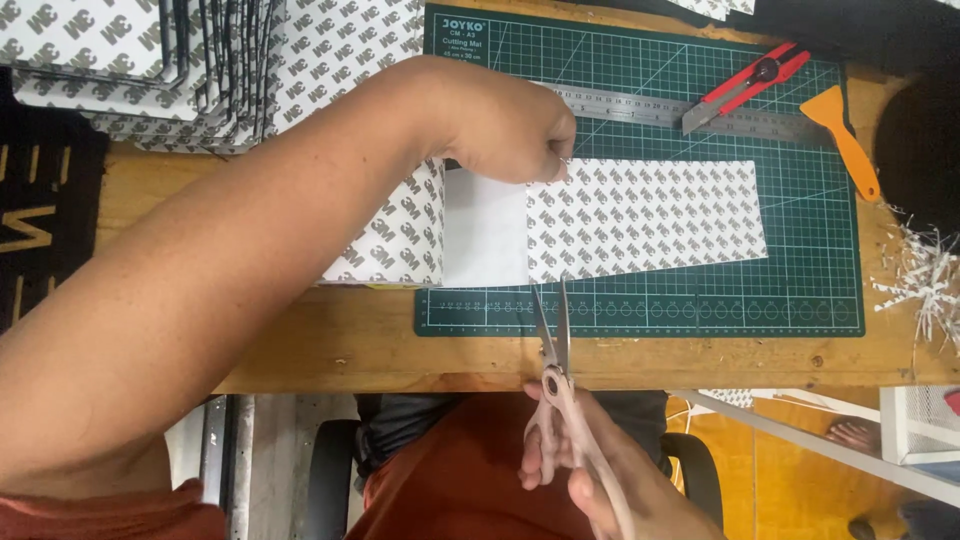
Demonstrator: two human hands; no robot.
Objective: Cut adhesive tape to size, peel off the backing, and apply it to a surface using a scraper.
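A wide strip of white adhesive sheet with a grey printed backing (pixel 650 215) lies across the green cutting mat (pixel 800 290). My left hand (pixel 510 125) pinches its upper edge, where the backing is folded to show a plain white patch (pixel 485 235). My right hand (pixel 590 465) holds pale pink scissors (pixel 553 350) at the table's near edge. The blades are slightly apart and their tips touch the sheet's lower edge next to the white patch.
A steel ruler (pixel 690 110), a red utility knife (pixel 750 85) and an orange scraper (pixel 845 140) lie on the mat's far right. Stacks of printed sheets (pixel 200 60) fill the far left. Paper shreds (pixel 925 275) sit at the right edge of the wooden table (pixel 330 345).
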